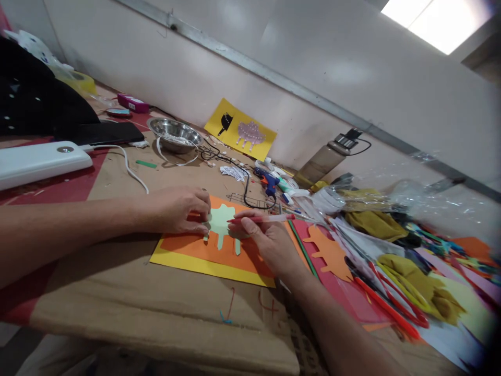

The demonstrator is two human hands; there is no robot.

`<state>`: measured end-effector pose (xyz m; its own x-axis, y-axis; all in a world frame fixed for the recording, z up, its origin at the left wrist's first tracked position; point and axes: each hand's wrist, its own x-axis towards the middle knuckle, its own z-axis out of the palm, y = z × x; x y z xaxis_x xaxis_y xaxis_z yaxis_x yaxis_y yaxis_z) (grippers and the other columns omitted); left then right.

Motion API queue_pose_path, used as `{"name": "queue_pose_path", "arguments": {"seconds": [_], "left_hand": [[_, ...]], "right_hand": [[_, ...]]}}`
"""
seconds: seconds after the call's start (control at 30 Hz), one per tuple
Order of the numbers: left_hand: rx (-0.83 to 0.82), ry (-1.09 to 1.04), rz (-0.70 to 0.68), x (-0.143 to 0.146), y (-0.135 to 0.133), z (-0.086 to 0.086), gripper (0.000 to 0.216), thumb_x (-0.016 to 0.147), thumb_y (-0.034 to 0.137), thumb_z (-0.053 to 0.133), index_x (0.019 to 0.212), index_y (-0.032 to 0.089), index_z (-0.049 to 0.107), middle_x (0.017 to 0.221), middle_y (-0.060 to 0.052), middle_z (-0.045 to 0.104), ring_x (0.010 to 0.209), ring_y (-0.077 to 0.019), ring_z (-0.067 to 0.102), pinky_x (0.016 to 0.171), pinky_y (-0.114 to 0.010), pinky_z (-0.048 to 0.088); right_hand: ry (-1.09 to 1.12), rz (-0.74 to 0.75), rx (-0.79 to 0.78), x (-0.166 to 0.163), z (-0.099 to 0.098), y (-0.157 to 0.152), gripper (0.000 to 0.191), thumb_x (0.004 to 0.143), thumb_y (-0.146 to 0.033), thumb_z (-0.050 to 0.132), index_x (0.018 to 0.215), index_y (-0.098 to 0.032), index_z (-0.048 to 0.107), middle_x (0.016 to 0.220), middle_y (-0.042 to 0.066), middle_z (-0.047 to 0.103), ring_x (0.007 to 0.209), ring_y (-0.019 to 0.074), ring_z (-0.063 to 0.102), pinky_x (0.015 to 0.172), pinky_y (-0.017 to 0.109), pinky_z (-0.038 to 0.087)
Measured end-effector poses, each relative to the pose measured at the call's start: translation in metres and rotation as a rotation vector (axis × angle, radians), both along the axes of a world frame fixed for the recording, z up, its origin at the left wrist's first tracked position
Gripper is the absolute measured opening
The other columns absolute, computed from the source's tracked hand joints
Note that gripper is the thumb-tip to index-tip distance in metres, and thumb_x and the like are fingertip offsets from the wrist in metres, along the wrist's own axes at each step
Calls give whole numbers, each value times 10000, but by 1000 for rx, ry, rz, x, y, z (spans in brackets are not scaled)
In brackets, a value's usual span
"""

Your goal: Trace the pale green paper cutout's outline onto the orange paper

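A pale green paper cutout (221,222) with a scalloped top and strip-like legs lies on an orange sheet (188,244), which rests over a yellow sheet (211,267). My left hand (187,210) is at the cutout's left edge, its fingers bent and its thumb pressing there. In my right hand (262,237) is a red pen (270,218), pinched between thumb and fingers. The pen's tip points left, over the cutout's right part. My right fingers hide part of that edge.
An orange cutout (329,253) and red-handled scissors (387,308) lie to the right, beside cloth and paper scraps. Behind are a steel bowl (176,137), a blue glue gun (269,181), a bottle (324,159) and a decorated yellow card (241,128). A white device (43,163) sits left.
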<state>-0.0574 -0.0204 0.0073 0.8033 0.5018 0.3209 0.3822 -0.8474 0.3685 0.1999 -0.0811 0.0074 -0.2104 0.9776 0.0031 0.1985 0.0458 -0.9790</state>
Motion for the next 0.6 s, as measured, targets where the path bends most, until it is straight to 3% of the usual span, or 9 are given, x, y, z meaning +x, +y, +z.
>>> {"name": "queue_pose_path", "arguments": {"seconds": [0.27, 0.43, 0.6], "left_hand": [[-20, 33, 29, 0, -3, 2, 130, 895, 286, 828, 882, 174, 763, 1007, -57, 725, 884, -190, 687, 838, -295, 512], [-22, 38, 28, 0, -2, 3, 159, 902, 315, 820, 865, 178, 749, 1020, -63, 729, 899, -201, 687, 844, -306, 508], [-13, 22, 34, 0, -1, 0, 168, 897, 311, 820, 847, 178, 730, 1016, -63, 739, 886, -203, 686, 819, -305, 505]], "right_hand": [[23, -18, 17, 1, 3, 2, 531, 794, -724, 805, 950, -220, 745, 927, 88, 844, 889, 251, 830, 909, 446, 670], [-5, -174, 165, 8, 7, 4, 518, 834, -722, 761, 979, -224, 743, 835, 71, 831, 804, 241, 811, 791, 408, 668], [5, -271, 239, 12, 7, 8, 475, 863, -687, 739, 1014, -236, 719, 828, 67, 825, 790, 247, 798, 773, 415, 652]]}}
